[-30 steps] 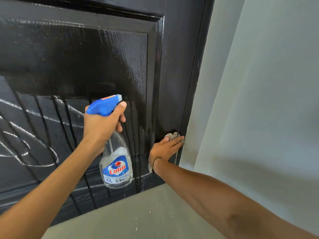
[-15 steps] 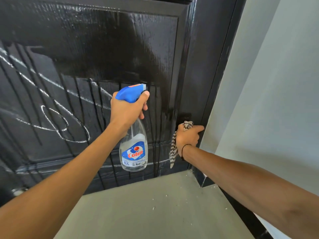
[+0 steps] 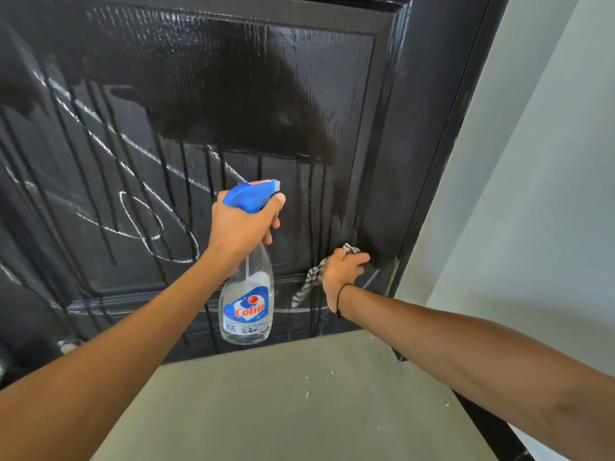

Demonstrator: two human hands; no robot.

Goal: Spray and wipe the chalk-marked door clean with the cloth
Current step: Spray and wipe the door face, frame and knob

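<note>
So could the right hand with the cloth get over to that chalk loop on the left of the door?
Probably yes, though not straight across. The right hand grips the cloth at the door's right edge, and the left hand, holding the spray bottle, sits between it and the chalk loop.

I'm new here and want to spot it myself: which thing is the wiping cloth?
Start at the big glossy black panelled door and go to its lower right corner. There the right hand presses a crumpled black-and-white checked cloth against the wood. Unlike the clear spray bottle with the blue trigger beside it, it is soft, patterned and hangs limp.
</note>
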